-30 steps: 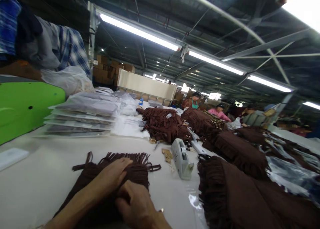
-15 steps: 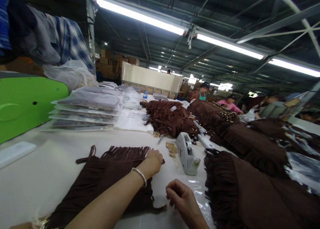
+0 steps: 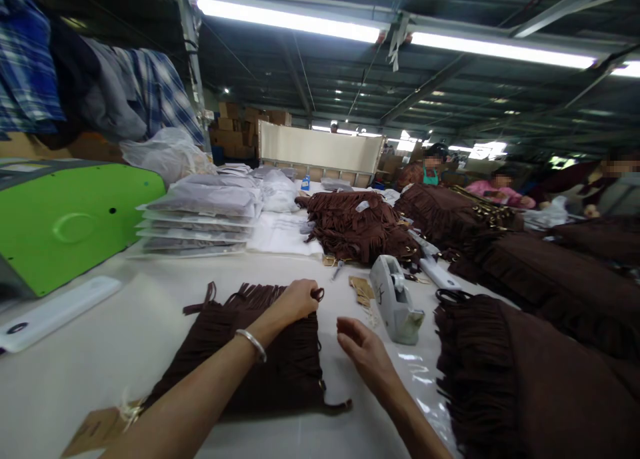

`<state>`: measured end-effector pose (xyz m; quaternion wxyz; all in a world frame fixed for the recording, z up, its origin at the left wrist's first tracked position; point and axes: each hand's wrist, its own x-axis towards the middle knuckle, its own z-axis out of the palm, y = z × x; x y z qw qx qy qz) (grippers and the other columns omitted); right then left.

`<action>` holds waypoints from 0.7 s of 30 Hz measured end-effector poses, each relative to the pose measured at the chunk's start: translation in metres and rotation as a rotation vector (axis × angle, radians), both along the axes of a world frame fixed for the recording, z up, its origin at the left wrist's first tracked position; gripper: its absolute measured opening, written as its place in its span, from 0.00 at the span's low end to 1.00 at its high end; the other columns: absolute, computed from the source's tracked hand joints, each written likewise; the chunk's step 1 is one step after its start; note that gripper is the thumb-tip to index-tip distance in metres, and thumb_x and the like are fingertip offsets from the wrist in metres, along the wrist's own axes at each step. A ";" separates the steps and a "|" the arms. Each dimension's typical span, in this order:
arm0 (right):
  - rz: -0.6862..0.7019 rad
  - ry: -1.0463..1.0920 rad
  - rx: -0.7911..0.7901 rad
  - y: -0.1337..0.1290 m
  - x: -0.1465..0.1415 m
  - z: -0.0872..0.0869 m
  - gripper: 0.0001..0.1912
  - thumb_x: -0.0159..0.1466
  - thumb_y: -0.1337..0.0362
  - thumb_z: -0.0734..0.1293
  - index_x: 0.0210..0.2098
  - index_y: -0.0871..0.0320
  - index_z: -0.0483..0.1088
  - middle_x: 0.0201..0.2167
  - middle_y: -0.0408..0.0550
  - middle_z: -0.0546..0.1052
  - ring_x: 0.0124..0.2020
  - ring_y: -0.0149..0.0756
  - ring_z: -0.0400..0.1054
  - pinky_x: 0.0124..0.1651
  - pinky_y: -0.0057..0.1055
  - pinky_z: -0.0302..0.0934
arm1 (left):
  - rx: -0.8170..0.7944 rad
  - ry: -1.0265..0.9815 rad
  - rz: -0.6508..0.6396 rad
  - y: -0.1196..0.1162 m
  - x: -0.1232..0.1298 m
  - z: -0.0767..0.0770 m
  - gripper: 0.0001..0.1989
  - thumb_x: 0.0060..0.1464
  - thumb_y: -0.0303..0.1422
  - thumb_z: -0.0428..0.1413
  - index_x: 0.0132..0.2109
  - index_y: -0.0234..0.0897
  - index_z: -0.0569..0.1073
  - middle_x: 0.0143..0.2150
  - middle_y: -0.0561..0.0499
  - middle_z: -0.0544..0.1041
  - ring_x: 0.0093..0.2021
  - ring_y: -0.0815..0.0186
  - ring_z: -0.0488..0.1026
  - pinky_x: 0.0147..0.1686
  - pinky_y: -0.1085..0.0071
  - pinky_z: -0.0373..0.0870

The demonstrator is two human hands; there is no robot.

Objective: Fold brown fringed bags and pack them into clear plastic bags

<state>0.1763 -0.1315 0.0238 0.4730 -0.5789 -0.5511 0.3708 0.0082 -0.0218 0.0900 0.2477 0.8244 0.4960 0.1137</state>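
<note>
A dark brown fringed piece (image 3: 270, 372) lies flat on the white table (image 3: 200, 279). My left hand (image 3: 300, 300) is at its upper right corner, fingers closed on a small loop of its brown strap. To the right, my right hand (image 3: 364, 349) hovers over the table with thumb and fingers apart, holding nothing. Beside it lies a clear plastic bag (image 3: 417, 379). A grey tape dispenser (image 3: 397, 305) stands just beyond, with brown paper tags (image 3: 361, 288) at its left. Another paper tag (image 3: 95, 431) with white string sits at the lower left.
More brown fringed pieces (image 3: 560, 379) lie at the right, and a pile (image 3: 360, 225) stands behind the dispenser. Bagged garments (image 3: 205, 212) are stacked at the left, near a green machine (image 3: 80, 219) and a white bar (image 3: 60, 312). People work in the background.
My left hand has lifted slightly at the corner, and a strap loop now shows in its fingers. My right hand has opened and moved up a little. The camera view has shifted left.
</note>
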 end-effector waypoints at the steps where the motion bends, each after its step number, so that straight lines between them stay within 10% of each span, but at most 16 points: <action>1: 0.002 -0.064 0.015 0.005 -0.007 -0.001 0.26 0.59 0.54 0.64 0.53 0.62 0.70 0.53 0.59 0.75 0.55 0.46 0.69 0.57 0.43 0.62 | -0.052 -0.038 0.010 0.000 -0.009 0.000 0.09 0.50 0.22 0.53 0.38 0.34 0.74 0.33 0.49 0.78 0.31 0.65 0.77 0.32 0.72 0.73; 6: 0.044 -0.395 0.038 0.019 -0.058 -0.007 0.35 0.64 0.56 0.61 0.67 0.63 0.54 0.68 0.58 0.56 0.69 0.44 0.49 0.68 0.46 0.46 | -0.197 -0.216 0.093 -0.004 -0.039 -0.009 0.10 0.48 0.21 0.49 0.37 0.33 0.72 0.28 0.53 0.77 0.30 0.69 0.77 0.29 0.78 0.72; 12: 0.139 -0.698 0.121 0.018 -0.098 0.003 0.35 0.67 0.51 0.61 0.66 0.68 0.56 0.67 0.62 0.55 0.70 0.52 0.43 0.70 0.53 0.35 | -0.162 -0.213 0.131 -0.002 -0.070 -0.008 0.11 0.44 0.21 0.50 0.35 0.34 0.73 0.27 0.54 0.75 0.26 0.69 0.73 0.27 0.77 0.68; 21: 0.480 -0.620 0.279 -0.007 -0.147 0.043 0.41 0.64 0.53 0.67 0.70 0.58 0.48 0.70 0.53 0.51 0.71 0.47 0.41 0.71 0.50 0.34 | 0.140 -0.068 0.097 0.000 -0.100 0.007 0.10 0.48 0.24 0.50 0.35 0.38 0.74 0.35 0.52 0.77 0.37 0.65 0.71 0.39 0.72 0.65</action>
